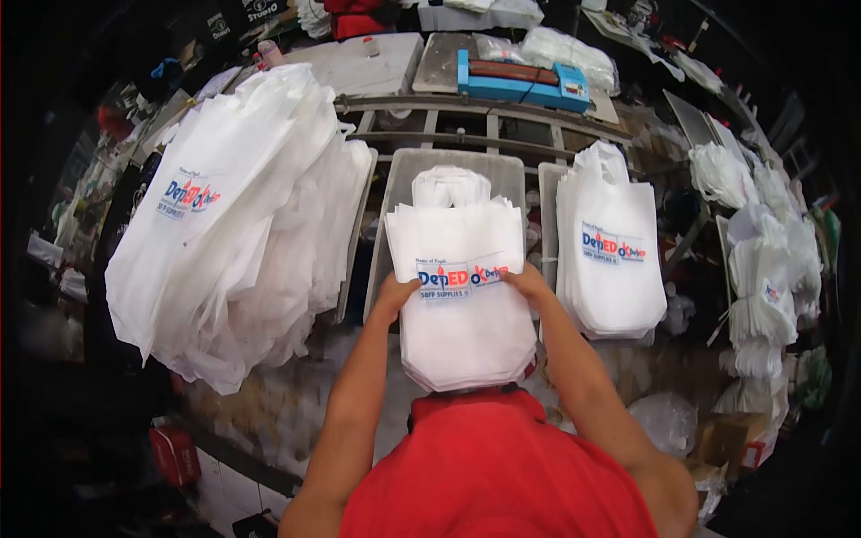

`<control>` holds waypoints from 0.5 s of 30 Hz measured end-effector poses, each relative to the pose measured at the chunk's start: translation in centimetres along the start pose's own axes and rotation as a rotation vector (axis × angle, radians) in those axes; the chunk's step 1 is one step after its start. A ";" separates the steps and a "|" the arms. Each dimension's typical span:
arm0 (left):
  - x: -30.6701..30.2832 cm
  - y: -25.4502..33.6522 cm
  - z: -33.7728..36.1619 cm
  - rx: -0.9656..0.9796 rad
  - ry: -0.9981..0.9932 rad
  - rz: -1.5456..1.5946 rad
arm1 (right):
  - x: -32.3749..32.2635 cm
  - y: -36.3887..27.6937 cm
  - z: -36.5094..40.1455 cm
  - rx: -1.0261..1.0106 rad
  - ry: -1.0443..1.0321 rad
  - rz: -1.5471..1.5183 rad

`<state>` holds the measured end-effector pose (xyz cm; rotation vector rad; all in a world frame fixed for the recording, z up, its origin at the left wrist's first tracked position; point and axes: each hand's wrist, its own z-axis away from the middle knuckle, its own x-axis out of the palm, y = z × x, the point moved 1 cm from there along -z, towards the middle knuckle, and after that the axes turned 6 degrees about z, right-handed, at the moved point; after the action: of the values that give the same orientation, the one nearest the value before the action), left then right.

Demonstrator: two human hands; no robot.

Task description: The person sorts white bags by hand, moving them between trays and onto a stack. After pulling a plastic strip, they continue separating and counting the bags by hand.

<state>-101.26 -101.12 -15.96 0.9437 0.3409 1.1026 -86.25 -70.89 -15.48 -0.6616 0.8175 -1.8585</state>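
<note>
A stack of white printed bags [466, 336] lies in front of me on a grey board [402, 179], handles pointing away. Its top bag carries blue and red "DepED" lettering. My left hand [395, 292] grips the stack's left edge, thumb on top and fingers hidden beneath. On the opposite edge my right hand [527, 284] holds it the same way, thumb beside the print. To the right, a second pile of printed bags [614, 291] rests on another board. A large, loose heap of white bags [215, 260] spreads over the left side, one printed bag on top.
Beyond the boards runs a metal frame [439, 121]. A blue heat sealer [520, 82] sits behind it, beside clear plastic packs [569, 54]. More white bags [762, 269] hang or lie at the far right. A cardboard box [725, 438] stands lower right, a red bag [175, 455] lower left.
</note>
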 end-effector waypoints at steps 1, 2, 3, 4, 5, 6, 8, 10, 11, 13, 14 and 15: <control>0.3 1.2 0.5 0.207 0.029 -0.096 | -0.3 -1.0 0.1 -0.285 0.149 0.238; 0.9 2.7 1.4 0.411 0.061 -0.188 | -0.2 -2.5 0.8 -0.565 0.300 0.477; 1.0 4.1 2.2 0.413 0.058 -0.188 | -0.5 -3.7 1.7 -0.567 0.303 0.477; 0.9 6.2 3.8 0.567 0.052 -0.159 | 0.0 -6.8 5.2 -0.588 0.272 0.353; 1.1 8.1 5.3 0.721 0.045 -0.127 | 0.5 -9.4 8.4 -0.609 0.240 0.229; 1.9 9.8 6.8 0.722 0.043 -0.127 | 1.0 -11.0 10.6 -0.609 0.242 0.229; 3.2 13.1 9.1 0.944 0.113 -0.152 | 1.6 -13.7 13.3 -0.897 0.262 0.274; 3.6 14.4 9.8 1.021 0.090 -0.186 | 1.6 -14.1 13.5 -0.956 0.273 0.251; 3.8 15.0 10.1 1.086 0.068 -0.220 | 1.6 -14.2 13.7 -1.002 0.282 0.229; 3.4 15.4 10.6 1.099 0.039 -0.288 | 1.0 -13.9 13.9 -1.009 0.287 0.183; 3.1 14.7 10.2 1.010 -0.057 -0.152 | 0.1 -13.3 13.9 -0.985 0.252 0.228; 2.9 13.7 9.8 0.913 -0.151 -0.017 | -0.5 -12.6 13.8 -0.957 0.217 0.273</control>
<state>-101.80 -101.54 1.16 1.8099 0.7547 0.8357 -82.83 -70.00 2.88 -0.8631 1.8745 -1.2295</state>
